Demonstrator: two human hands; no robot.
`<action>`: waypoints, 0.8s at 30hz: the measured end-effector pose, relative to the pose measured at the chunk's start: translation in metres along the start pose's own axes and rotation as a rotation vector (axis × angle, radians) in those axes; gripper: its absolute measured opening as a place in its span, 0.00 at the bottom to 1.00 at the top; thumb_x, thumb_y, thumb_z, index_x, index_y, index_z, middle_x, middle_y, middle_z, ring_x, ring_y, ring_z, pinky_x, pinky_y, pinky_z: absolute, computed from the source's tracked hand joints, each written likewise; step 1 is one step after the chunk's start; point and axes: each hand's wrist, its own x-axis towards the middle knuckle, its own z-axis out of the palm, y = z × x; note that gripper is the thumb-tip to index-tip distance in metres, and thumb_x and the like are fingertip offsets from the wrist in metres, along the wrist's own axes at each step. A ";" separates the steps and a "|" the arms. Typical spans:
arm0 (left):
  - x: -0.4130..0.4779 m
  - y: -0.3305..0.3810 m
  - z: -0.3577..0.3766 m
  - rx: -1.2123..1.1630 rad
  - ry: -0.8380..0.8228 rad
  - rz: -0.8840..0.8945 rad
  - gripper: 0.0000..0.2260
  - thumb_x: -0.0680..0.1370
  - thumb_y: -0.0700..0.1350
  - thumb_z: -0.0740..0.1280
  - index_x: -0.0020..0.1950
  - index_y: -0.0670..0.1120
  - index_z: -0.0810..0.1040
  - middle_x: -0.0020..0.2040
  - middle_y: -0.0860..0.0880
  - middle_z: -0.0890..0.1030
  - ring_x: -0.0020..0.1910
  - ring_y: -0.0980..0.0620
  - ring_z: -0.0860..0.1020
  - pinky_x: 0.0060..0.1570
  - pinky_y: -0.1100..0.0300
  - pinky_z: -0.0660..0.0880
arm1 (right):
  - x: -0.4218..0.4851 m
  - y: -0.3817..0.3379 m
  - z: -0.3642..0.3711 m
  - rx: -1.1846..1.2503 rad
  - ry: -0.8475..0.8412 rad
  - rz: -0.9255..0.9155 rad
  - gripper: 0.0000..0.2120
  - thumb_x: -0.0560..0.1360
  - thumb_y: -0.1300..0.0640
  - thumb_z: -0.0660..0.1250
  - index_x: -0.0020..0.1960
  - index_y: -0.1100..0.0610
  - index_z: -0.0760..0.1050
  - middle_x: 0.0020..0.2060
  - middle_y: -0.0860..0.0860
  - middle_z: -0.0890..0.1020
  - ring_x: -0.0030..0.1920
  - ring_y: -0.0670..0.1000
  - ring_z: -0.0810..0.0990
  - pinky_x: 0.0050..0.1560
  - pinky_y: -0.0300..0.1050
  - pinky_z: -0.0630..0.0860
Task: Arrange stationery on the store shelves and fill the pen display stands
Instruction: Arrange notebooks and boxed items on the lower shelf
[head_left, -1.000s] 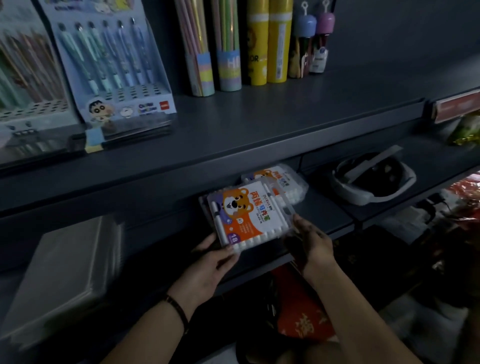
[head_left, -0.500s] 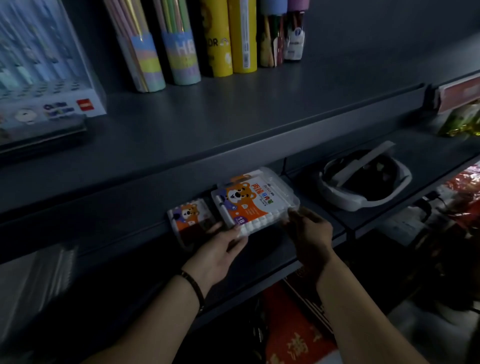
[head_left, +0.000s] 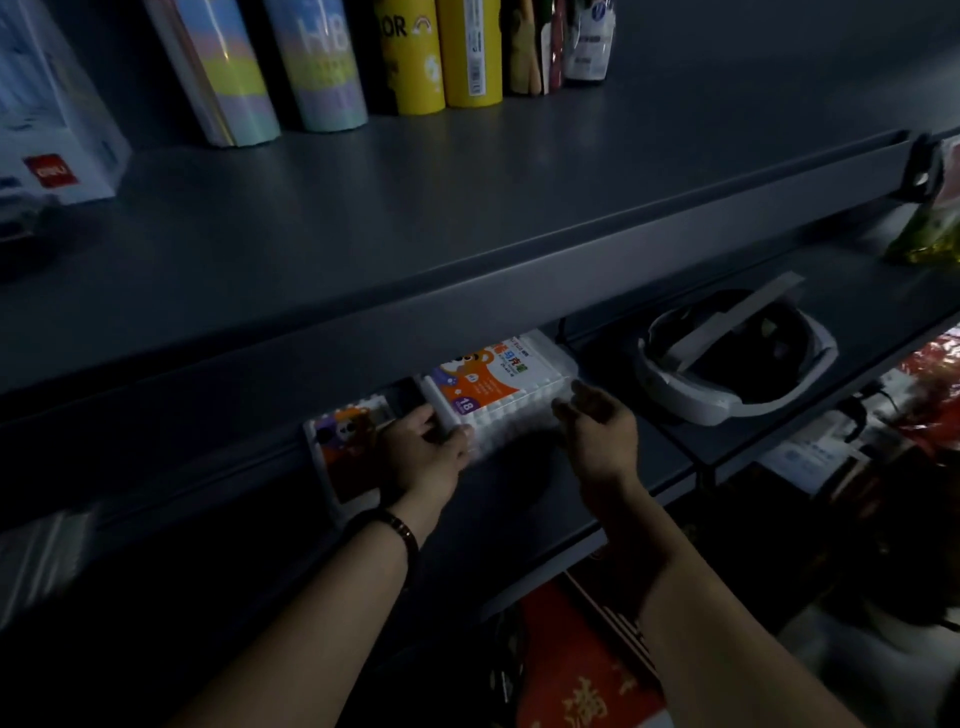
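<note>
A clear marker box (head_left: 498, 384) with an orange bear label lies flat on the dark lower shelf (head_left: 524, 499), its back tucked under the upper shelf (head_left: 415, 218). My left hand (head_left: 423, 454) grips the box's front left corner. My right hand (head_left: 597, 431) pinches its front right corner between thumb and fingertips. A second, similar marker box (head_left: 345, 441) sits just to the left, partly hidden behind my left hand.
Pastel tubes (head_left: 317, 67) and yellow tubes (head_left: 441, 52) stand at the back of the upper shelf, with a white pen display box (head_left: 57, 135) at its left. A white headset-like object (head_left: 727, 410) lies right of the boxes. Red packaging (head_left: 582, 670) sits below.
Both hands carried the marker box from in front of the shelf edge down and back onto the lower shelf, laying it flat beside the other box. The view also shifted right.
</note>
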 end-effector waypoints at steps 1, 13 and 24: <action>0.004 -0.002 0.000 0.027 0.006 0.010 0.19 0.79 0.30 0.70 0.67 0.42 0.77 0.48 0.53 0.79 0.49 0.49 0.81 0.46 0.55 0.80 | 0.005 0.000 -0.001 -0.044 0.023 -0.032 0.24 0.79 0.63 0.72 0.74 0.59 0.73 0.66 0.52 0.81 0.63 0.51 0.81 0.63 0.46 0.78; 0.028 -0.042 -0.013 0.136 -0.049 -0.063 0.23 0.79 0.56 0.62 0.75 0.61 0.72 0.71 0.52 0.79 0.67 0.49 0.78 0.71 0.44 0.73 | 0.027 -0.010 -0.006 0.060 -0.143 0.053 0.24 0.81 0.47 0.68 0.72 0.59 0.76 0.65 0.54 0.83 0.65 0.53 0.82 0.69 0.55 0.77; 0.024 -0.035 -0.008 0.137 -0.104 -0.078 0.21 0.79 0.56 0.63 0.73 0.61 0.75 0.68 0.53 0.80 0.67 0.50 0.79 0.72 0.44 0.72 | 0.026 -0.018 -0.012 0.008 -0.321 0.068 0.18 0.87 0.48 0.57 0.62 0.56 0.81 0.51 0.48 0.89 0.51 0.45 0.87 0.44 0.37 0.80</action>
